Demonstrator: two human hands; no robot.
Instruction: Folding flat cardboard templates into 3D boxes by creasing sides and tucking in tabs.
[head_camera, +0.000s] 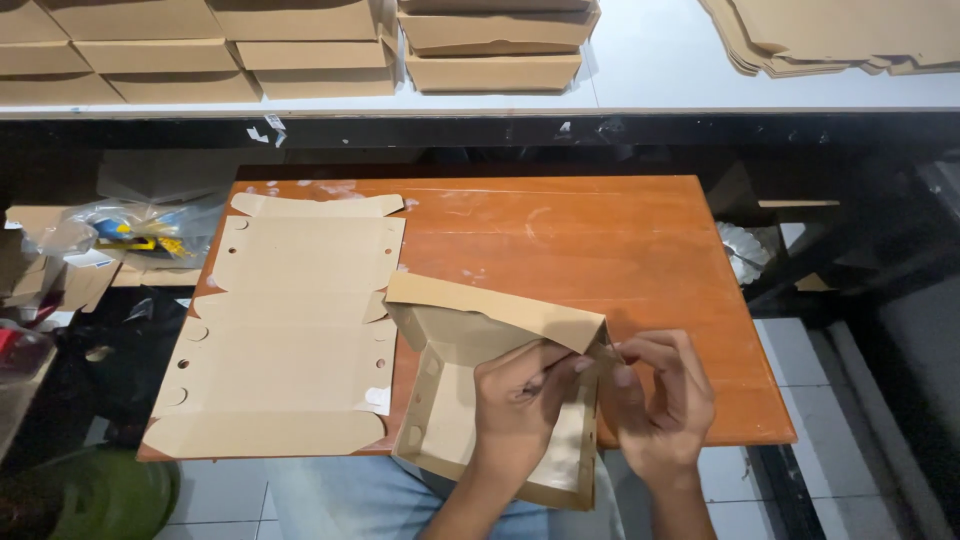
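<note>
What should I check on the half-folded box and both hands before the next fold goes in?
1. Both hands on the box: ok. Left hand and right hand pinch the far right corner of the half-folded box.
2. Corner tab seated: cannot tell, fingers cover it.
3. Left wall raised: ok, it stands upright.
4. Box supported: not ok, its near end overhangs the orange board.
5. Next blank ready: ok, a flat cardboard blank lies beside it on the left.
6. Working room on the board: ok, the far right part is bare.
</note>
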